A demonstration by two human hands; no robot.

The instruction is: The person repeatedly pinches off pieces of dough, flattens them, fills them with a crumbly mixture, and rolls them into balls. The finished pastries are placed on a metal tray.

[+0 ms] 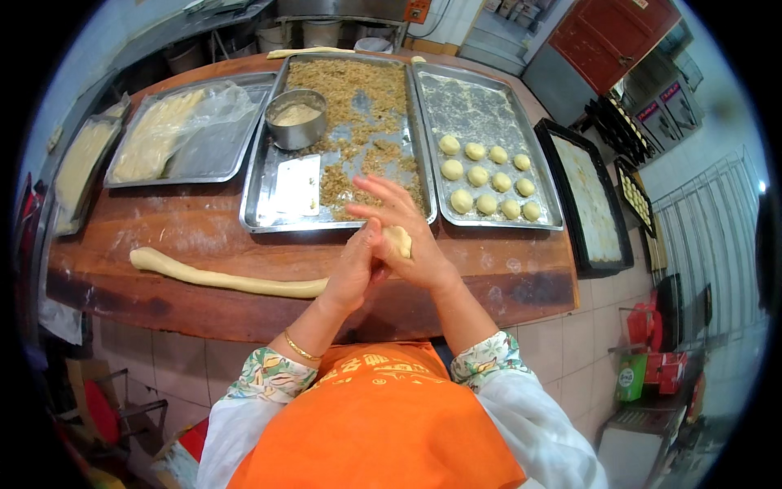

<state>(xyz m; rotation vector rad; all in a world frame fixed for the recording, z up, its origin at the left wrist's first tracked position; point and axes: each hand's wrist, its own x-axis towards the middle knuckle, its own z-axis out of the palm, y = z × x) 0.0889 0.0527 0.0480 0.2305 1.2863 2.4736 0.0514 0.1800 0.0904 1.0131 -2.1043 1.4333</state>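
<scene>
A small piece of pale dough [399, 239] is held between my two hands, over the front edge of a filling tray. My left hand [359, 266] presses against it from the left, its thumb up near the right palm. My right hand [408, 235] cups the dough with its fingers stretched out; the hands hide part of the piece. A long dough rope [226, 278] lies on the wooden table [256, 250], its right end behind my left wrist. Beyond my hands, the metal tray [259, 189] carries crumbly brown filling [348, 76], a white scraper [298, 185] and a metal bowl [297, 131] of filling.
At the right, a floured tray [464, 110] holds several round dough balls [478, 176]. Plastic-covered dough sheets [162, 131] lie on a tray to the left, beside another dough-filled tray [82, 162]. A black baking tray [589, 202] stands past the table's right edge.
</scene>
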